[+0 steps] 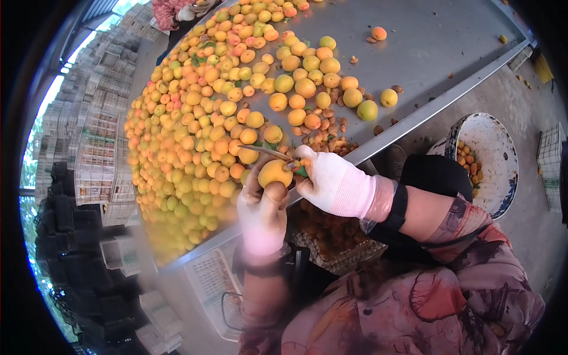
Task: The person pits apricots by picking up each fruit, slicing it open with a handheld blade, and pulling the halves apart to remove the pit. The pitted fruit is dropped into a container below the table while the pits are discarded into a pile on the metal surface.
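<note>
My left hand [263,216], in a pale glove with bare fingertips, holds a yellow-orange apricot [275,173] between thumb and fingers above the table's near edge. My right hand [334,182], also gloved, is closed around the handle of a knife [267,152]. The blade points left and lies over the top of the held apricot; whether it cuts into the skin I cannot tell. Behind both hands a large heap of apricots [195,127] covers the left part of the metal table [426,53]. Brown pits [331,142] lie just beyond my right hand.
A white bucket [503,168] with apricot pieces stands at the right. Below the table edge are a white crate [207,278] and a basket [349,257] of brownish pieces. Stacked crates [97,151] line the left. Another person's gloved hands [192,10] show at the top.
</note>
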The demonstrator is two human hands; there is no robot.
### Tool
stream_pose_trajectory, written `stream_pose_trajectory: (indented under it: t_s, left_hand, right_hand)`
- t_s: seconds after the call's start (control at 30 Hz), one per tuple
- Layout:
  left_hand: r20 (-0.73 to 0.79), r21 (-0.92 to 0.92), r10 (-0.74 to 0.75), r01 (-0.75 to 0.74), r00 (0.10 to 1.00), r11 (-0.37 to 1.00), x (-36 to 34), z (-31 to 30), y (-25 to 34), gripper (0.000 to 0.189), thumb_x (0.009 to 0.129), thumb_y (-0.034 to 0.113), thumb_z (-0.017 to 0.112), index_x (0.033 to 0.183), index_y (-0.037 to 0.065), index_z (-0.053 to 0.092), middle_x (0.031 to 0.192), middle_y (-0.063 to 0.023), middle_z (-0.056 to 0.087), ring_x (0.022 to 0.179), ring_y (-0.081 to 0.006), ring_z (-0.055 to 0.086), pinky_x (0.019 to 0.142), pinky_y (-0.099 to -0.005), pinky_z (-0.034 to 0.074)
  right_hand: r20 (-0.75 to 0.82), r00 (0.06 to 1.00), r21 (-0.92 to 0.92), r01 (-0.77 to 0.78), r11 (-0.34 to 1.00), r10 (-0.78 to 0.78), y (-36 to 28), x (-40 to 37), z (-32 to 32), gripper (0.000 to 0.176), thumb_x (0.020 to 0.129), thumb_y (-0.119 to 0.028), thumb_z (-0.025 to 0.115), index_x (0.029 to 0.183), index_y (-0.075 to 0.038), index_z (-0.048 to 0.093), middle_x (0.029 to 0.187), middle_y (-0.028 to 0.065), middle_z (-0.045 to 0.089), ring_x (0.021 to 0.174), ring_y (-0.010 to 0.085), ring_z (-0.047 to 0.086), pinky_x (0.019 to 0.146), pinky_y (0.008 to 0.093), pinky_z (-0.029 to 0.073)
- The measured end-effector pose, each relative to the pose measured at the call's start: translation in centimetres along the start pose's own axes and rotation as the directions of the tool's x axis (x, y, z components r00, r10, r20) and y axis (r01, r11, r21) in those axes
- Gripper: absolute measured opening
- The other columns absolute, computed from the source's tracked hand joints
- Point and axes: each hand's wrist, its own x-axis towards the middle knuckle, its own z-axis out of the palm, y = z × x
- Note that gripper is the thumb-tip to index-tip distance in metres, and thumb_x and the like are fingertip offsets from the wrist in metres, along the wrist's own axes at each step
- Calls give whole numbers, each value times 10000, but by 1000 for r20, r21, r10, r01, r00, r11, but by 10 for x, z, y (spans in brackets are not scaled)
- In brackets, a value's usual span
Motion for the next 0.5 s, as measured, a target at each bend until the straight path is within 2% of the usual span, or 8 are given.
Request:
stream_pose_trajectory:
  t_s: [0.07,0.2,0.27,0.3,0.33,0.4,0.43,0.5]
  left_hand:
    - [-19,223,61,-56,998,973,3,0,3,654,866,367,721,1300,-56,475,999,-23,582,686,-55,436,588,-177,324]
    - [-34,272,57,-46,998,961,6,-3,8,681,853,401,723,1298,-52,476,982,-17,587,693,-56,450,590,-181,326]
    - [31,60,62,-63,998,996,7,-7,8,630,893,393,684,1298,-54,501,1089,-68,625,849,-80,560,662,-214,431]
    - [27,59,66,-67,997,996,7,-10,6,630,893,393,684,1298,-54,501,1089,-68,625,849,-80,560,662,-214,431]
    - [41,-79,46,-43,998,996,8,-13,1,643,897,423,680,1296,-49,501,1105,-72,616,866,-97,576,685,-214,442]
    - [51,-215,37,-25,998,976,10,-15,-1,657,901,453,675,1294,-45,501,1121,-77,608,883,-114,591,708,-214,453]
    - [64,-330,18,4,998,944,13,-15,-2,644,911,450,660,1298,-38,495,1133,-81,606,928,-130,600,745,-223,470]
    - [97,-499,24,28,995,866,17,-21,-8,533,958,365,618,1309,-12,482,1175,-88,605,1078,-178,597,870,-268,518]
  right_hand:
    - [-45,997,231,70,970,-62,7,6,5,169,853,-106,555,952,21,504,668,212,560,647,390,628,576,450,477]
    - [108,994,578,-41,815,-26,4,8,-2,168,856,-155,563,832,7,528,611,125,547,539,244,585,519,371,474]
    - [726,677,649,-732,206,120,7,8,-17,151,859,-168,573,830,-19,569,585,28,493,444,117,460,409,289,376]
    - [747,664,663,-748,40,37,4,7,-21,144,856,-186,589,842,-43,588,574,0,488,381,84,389,355,248,286]
    - [749,661,660,-750,45,34,-3,7,-23,144,856,-186,589,842,-43,588,574,0,488,381,84,389,355,248,286]
    - [550,812,680,-572,459,198,-14,9,-27,189,855,-207,594,838,-20,571,591,18,512,446,111,464,408,285,372]
    - [237,968,576,-207,791,81,-13,12,-21,221,853,-202,582,875,13,537,634,121,581,551,247,597,520,360,469]
    - [159,986,455,-119,883,51,-1,9,-9,228,852,-189,569,913,26,523,684,185,597,647,325,620,588,390,488]
